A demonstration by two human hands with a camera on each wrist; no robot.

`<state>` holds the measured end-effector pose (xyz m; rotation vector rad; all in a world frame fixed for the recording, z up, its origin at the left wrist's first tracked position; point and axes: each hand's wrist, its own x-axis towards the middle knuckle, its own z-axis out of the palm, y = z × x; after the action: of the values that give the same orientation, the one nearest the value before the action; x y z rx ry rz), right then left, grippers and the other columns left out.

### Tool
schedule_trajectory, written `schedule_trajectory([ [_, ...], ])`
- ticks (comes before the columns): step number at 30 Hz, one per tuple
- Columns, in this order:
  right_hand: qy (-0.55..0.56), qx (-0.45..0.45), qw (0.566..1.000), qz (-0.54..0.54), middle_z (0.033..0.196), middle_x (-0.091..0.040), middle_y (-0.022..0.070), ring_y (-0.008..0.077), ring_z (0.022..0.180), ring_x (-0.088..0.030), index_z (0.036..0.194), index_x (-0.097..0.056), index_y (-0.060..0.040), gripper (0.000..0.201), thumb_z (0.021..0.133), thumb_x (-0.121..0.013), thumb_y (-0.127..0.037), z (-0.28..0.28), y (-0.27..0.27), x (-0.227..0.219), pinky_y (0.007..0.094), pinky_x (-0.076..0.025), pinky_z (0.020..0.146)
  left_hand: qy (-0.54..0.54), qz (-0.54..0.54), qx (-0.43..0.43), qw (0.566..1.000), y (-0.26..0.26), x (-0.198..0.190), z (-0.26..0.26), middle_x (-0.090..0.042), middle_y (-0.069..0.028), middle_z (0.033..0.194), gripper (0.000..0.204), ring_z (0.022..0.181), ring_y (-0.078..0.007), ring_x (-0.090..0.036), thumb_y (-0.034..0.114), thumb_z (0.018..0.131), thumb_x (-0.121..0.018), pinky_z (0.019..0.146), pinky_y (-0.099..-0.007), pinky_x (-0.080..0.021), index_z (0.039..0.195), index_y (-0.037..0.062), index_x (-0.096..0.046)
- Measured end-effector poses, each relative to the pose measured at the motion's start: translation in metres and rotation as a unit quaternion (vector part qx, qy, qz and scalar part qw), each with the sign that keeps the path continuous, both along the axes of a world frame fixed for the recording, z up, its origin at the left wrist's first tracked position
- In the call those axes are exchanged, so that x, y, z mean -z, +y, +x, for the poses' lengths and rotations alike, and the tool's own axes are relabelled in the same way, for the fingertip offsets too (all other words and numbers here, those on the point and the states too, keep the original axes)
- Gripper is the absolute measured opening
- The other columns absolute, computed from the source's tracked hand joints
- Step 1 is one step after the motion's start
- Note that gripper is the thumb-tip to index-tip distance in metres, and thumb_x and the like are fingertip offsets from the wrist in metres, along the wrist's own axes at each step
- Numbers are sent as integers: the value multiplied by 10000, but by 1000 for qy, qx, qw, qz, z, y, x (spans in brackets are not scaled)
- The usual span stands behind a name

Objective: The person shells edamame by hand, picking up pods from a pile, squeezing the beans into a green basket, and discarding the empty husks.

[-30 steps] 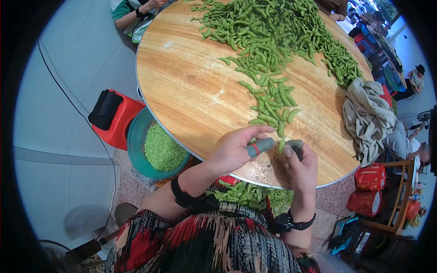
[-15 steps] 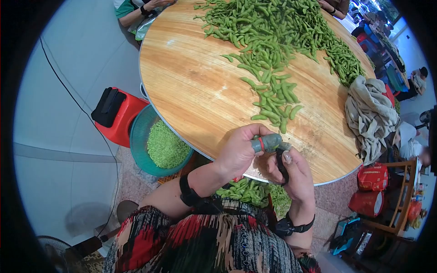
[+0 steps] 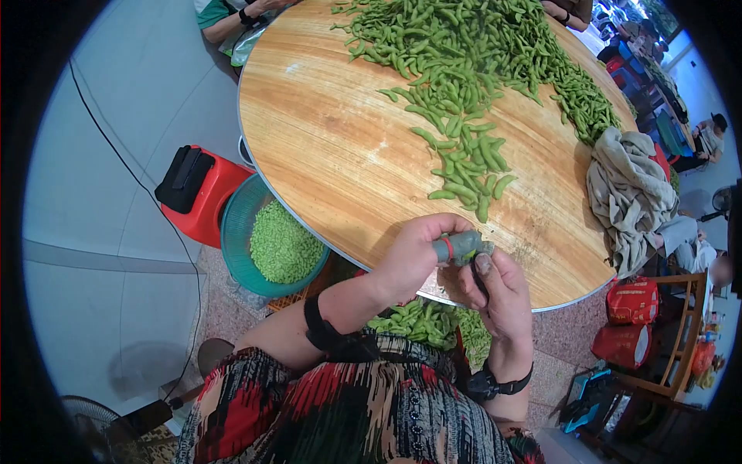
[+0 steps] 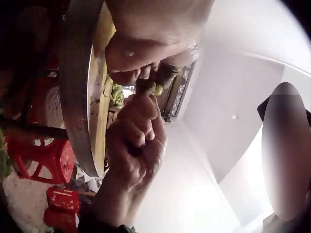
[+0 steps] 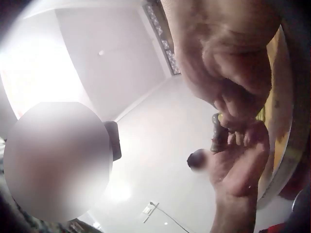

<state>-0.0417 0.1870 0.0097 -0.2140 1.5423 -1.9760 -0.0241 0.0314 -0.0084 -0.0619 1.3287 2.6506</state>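
Left wrist view: your left fingers [image 4: 125,77] and right fingers [image 4: 141,109] pinch a pod [image 4: 159,90] between them, likely light, pliable; hold its ends.

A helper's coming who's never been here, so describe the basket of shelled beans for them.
Find the big round wooden table. Below its left edge in the head view, beside a red stool, is a round teal basket. Its small loose shelled beans set it apart from the whole pods on the table.
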Motion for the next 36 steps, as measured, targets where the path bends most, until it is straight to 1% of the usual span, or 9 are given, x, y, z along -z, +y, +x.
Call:
schedule_trajectory([
  [8, -33, 15, 999, -7, 618, -494, -29, 14, 479, -358, 883, -534, -8, 160, 936, -429, -117, -1, -7, 4, 168, -283, 431, -34, 74, 60, 995, -12, 9, -1, -542, 24, 809, 135, 702, -42, -476, 134, 855, -582, 640, -183, -381, 949, 37, -567],
  [10, 101, 57, 988, 106, 642, -511, -43, 3, 502, -374, 869, -549, -21, 122, 918, -484, -112, -1, -16, 7, 158, -285, 444, 119, -312, -52, 941, -11, 8, 1, -537, 18, 817, 126, 719, -41, -476, 61, 839, -594, 661, -186, -406, 957, 31, -561],
  [18, 71, -42, 986, 146, 577, -551, 26, 110, 455, -480, 853, -554, -26, 150, 898, -524, -165, -38, -36, 9, 259, -360, 415, 47, -214, -138, 966, -38, 19, 6, -556, 7, 822, 151, 687, -42, -480, -53, 811, -517, 591, -177, -396, 935, 17, -568],
  [20, 498, 35, 768, 402, 605, -589, 152, 292, 512, -574, 874, -552, -24, 131, 841, -567, -150, -46, -48, 9, 389, -436, 464, 20, -57, -123, 991, -51, 22, 6, -584, -6, 843, 188, 670, -42, -480, -69, 799, -466, 585, -182, -387, 905, 8, -602],
  [24, 520, -35, 700, 489, 651, -594, 195, 365, 615, -597, 922, -537, -26, 167, 792, -579, -121, -40, -49, 4, 446, -474, 536, 60, -270, 175, 945, -62, 4, 16, -619, -11, 856, 195, 715, -71, -523, 8, 800, -535, 658, -228, -432, 961, 26, -645],
  [29, 462, -24, 720, 517, 674, -590, 216, 371, 625, -597, 942, -546, -22, 186, 794, -594, -122, -42, -42, 9, 427, -478, 544, 69, -350, 209, 910, -54, -5, 22, -599, 7, 854, 235, 773, -67, -526, 104, 806, -652, 700, -214, -428, 1031, 45, -623],
  [31, 470, 27, 821, 323, 642, -599, 172, 302, 520, -585, 990, -543, 5, 222, 816, -598, -122, -42, -34, 18, 362, -465, 492, 21, -289, 21, 957, -46, -3, 18, -577, 18, 892, 320, 831, -52, -517, 106, 830, -635, 742, -199, -413, 1132, 30, -565],
  [32, 245, 0, 938, 246, 595, -555, 61, 149, 439, -497, 1014, -545, 14, 219, 850, -585, -125, -39, -28, 18, 264, -405, 433, 49, -193, -27, 980, -43, 6, 16, -556, 26, 918, 391, 844, -41, -501, 114, 838, -630, 761, -189, -402, 1197, 15, -510],
  [36, -136, -66, 988, -26, 581, -462, -30, 23, 456, -364, 1006, -529, -17, 163, 898, -530, -139, -23, -18, -7, 185, -291, 407, 38, -62, 34, 997, -31, -3, 6, -574, 12, 913, 281, 787, -47, -498, 124, 859, -598, 719, -201, -409, 1119, 22, -560],
])
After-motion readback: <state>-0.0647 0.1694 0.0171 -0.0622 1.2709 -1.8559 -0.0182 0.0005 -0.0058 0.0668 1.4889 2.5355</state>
